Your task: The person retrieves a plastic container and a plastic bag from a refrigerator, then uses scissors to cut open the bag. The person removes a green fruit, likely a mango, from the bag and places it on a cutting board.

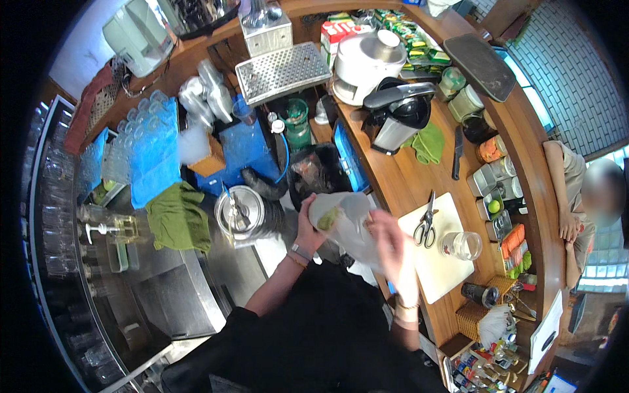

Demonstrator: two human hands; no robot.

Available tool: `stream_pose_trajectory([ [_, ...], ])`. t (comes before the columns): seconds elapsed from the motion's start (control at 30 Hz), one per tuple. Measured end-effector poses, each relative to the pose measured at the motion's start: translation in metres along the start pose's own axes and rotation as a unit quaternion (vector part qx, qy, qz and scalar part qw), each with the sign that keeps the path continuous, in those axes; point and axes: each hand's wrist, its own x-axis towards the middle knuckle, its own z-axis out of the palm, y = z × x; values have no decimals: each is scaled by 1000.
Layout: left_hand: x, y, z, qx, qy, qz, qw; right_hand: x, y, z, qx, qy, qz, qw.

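My left hand (308, 226) grips a translucent plastic bag (350, 245) from its left side. A yellow-green lump (328, 219) shows through the plastic near my left fingers. At the bag's right end is my right hand (391, 243), blurred by motion; whether its fingers pinch the plastic cannot be made out. To the right lies a pale cutting board (440, 275). Scissors with dark handles (426, 226) rest on it, beside a clear glass jar (462, 245). Below the bag, partly covered by it, stands a black bin (314, 169) with plastic waste inside.
A knife (457, 152), a green cloth (428, 142) and a black-and-silver appliance (400, 115) occupy the wooden counter (393, 172). Jars and metal containers (484, 179) line its far side. A lidded steel canister (241, 211) stands left. A person (570, 206) leans at the outer ledge.
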Motion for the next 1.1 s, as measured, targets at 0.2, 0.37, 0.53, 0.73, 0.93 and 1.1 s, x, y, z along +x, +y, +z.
stream_pose_trajectory([
  [0.2,1,1,-21,-80,-45,41,995,-36,52,27,-122,-62,-53,989],
  [0.37,-36,-47,6,339,-59,257,903,21,58,105,214,82,11,973],
  [0.53,-42,-50,53,4,-169,53,984,41,38,68,613,147,160,759],
  [0.73,-61,-45,88,97,-213,160,959,31,34,52,423,274,33,863],
  [0.93,-61,-51,93,129,-212,230,941,37,45,49,716,127,91,681],
  [1.1,-61,-55,91,133,-223,248,933,32,46,46,722,92,110,677],
])
